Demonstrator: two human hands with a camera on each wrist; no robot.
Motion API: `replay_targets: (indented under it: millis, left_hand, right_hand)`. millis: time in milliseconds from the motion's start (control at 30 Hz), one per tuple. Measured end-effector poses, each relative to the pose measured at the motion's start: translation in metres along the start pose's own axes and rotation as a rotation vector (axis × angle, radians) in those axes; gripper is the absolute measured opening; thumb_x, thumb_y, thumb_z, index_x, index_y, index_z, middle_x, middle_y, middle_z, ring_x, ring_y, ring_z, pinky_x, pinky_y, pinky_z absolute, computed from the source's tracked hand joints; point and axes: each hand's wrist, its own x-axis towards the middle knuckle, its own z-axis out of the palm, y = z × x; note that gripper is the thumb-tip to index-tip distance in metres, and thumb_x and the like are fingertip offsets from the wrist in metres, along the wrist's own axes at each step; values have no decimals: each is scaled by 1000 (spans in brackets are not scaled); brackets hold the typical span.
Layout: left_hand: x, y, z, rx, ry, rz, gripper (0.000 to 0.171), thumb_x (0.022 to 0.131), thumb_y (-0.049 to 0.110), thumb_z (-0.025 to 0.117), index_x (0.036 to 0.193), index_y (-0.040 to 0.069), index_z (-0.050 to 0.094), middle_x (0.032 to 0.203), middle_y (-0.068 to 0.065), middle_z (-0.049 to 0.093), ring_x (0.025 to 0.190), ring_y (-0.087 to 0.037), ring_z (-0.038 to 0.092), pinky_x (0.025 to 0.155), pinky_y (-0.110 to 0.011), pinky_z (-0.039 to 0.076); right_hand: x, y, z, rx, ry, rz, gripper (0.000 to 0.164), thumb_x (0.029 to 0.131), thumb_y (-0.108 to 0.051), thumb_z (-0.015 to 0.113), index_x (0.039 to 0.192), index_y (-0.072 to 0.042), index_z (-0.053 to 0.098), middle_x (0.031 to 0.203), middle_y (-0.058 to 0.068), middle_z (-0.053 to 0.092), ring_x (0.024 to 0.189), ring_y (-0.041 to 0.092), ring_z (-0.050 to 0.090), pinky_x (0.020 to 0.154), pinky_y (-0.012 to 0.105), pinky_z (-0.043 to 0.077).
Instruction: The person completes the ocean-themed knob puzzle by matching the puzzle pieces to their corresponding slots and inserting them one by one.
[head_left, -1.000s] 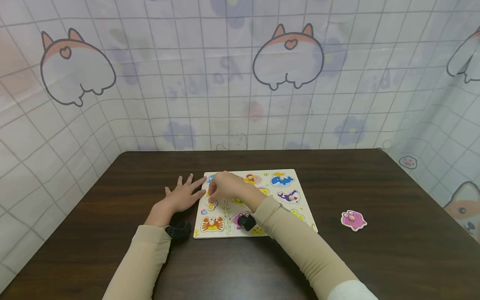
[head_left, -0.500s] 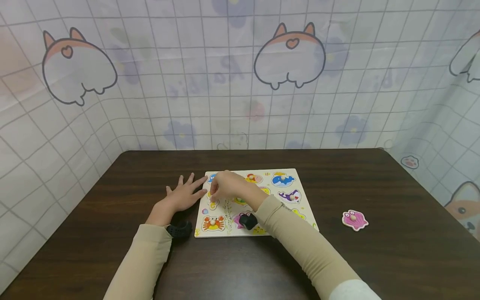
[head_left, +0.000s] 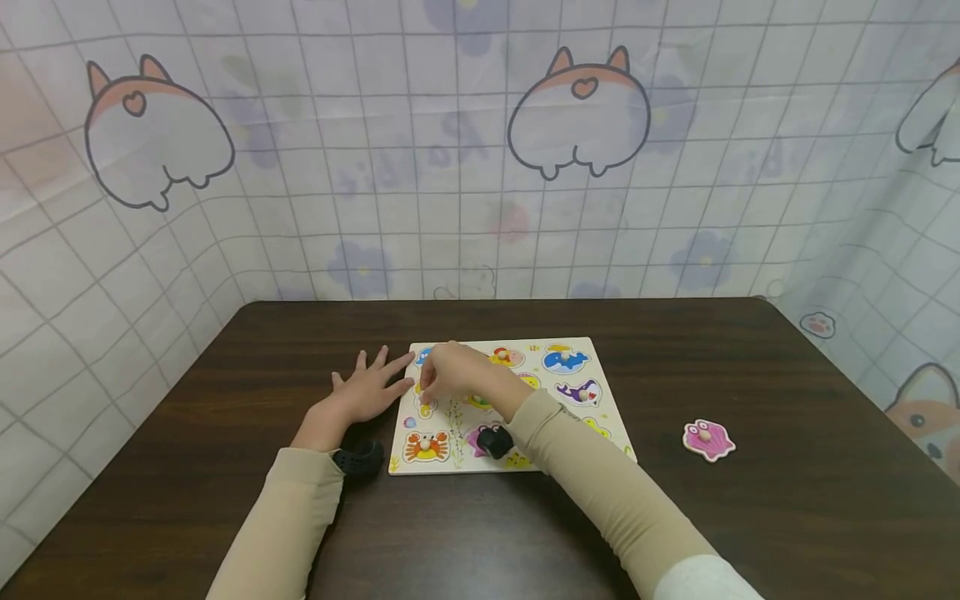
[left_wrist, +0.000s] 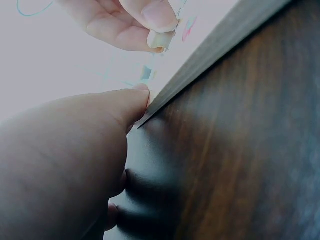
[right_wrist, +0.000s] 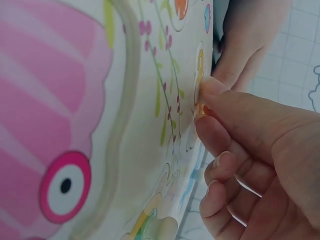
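Observation:
A flat wooden knob puzzle board with sea-animal shapes lies on the dark table. My right hand reaches over its left side; thumb and index finger pinch the small wooden knob of a yellow puzzle piece with a curled end. That piece is at the board's surface, mostly hidden by the fingers; whether it lies fully in its recess I cannot tell. With fingers spread, my left hand rests palm down on the table, thumb and index fingertips at the board's left edge.
Off to the right on the table lies a pink shell-shaped piece with a knob. On the board are a crab piece, a blue whale piece and a purple one. A patterned cloth hangs behind.

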Motion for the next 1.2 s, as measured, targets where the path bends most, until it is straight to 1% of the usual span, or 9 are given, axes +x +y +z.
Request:
replay_targets:
  millis: [167, 333, 500, 633, 867, 933, 1000, 1100, 1200]
  left_hand:
    - [0, 0, 0, -2, -1, 1, 64, 110, 50, 42, 165, 21, 27, 168, -27, 4, 149, -56, -9, 104, -84, -8]
    - [0, 0, 0, 3, -2, 4, 64, 110, 49, 41, 165, 21, 26, 168, -27, 3, 149, -56, -9, 104, -84, -8]
    - [1, 1, -1, 7, -3, 0, 63, 110, 49, 41, 165, 21, 27, 168, -27, 4, 149, -57, -9, 104, -84, -8]
    - [1, 1, -1, 10, -9, -7, 64, 110, 49, 41, 165, 21, 26, 168, -27, 3, 149, -57, -9, 104, -84, -8]
    - [0, 2, -2, 11, -11, -3, 64, 110, 49, 41, 165, 21, 26, 168, -26, 4, 149, -56, -8, 105, -83, -7]
    - [0, 2, -2, 11, -9, 0, 64, 110, 49, 41, 165, 21, 26, 168, -26, 4, 149, -56, -8, 105, -83, -7]
    - [-1, 2, -2, 7, -6, 2, 64, 110, 48, 42, 165, 21, 26, 168, -26, 4, 150, -56, -8, 105, -83, -7]
    - [-1, 1, -2, 8, -2, 5, 63, 110, 48, 42, 165, 21, 26, 168, -26, 4, 150, -55, -8, 105, -83, -7]
    - [-1, 0, -1, 11, 1, 7, 64, 110, 48, 42, 165, 21, 26, 168, -26, 4, 150, -55, -8, 105, -83, -7]
  right_hand:
    - [-1, 1, -1, -2, 7, -17, 10, 89, -25, 84, 87, -17, 78, 85, -9, 69, 79, 11, 61, 68, 26, 51]
    - [-6, 3, -8, 3, 25, -41, 11, 90, -26, 83, 96, -17, 81, 92, -6, 69, 83, 12, 62, 75, 27, 52]
    - [-16, 7, -19, 49, 62, -100, 11, 96, -22, 76, 103, -15, 81, 99, -2, 70, 91, 14, 62, 82, 31, 52]
    - [-26, 12, -27, 77, 79, -156, 13, 99, -18, 73, 106, -11, 80, 101, -1, 73, 94, 15, 63, 84, 31, 53]
    - [-42, 27, -36, 127, 83, -182, 15, 99, -16, 72, 108, -7, 80, 98, -1, 73, 95, 16, 64, 86, 31, 54]
    - [-48, 32, -37, 137, 88, -183, 16, 99, -16, 71, 109, -6, 80, 98, -1, 74, 94, 17, 64, 85, 30, 54]
    - [-54, 36, -39, 141, 100, -184, 17, 99, -16, 71, 109, -6, 80, 99, -1, 74, 93, 17, 65, 81, 28, 55]
    - [-63, 42, -42, 150, 116, -180, 17, 99, -16, 71, 109, -5, 79, 98, 0, 73, 88, 18, 65, 69, 27, 53]
    - [-74, 50, -46, 149, 137, -180, 15, 99, -15, 72, 107, -7, 80, 98, -1, 74, 84, 18, 64, 64, 26, 52]
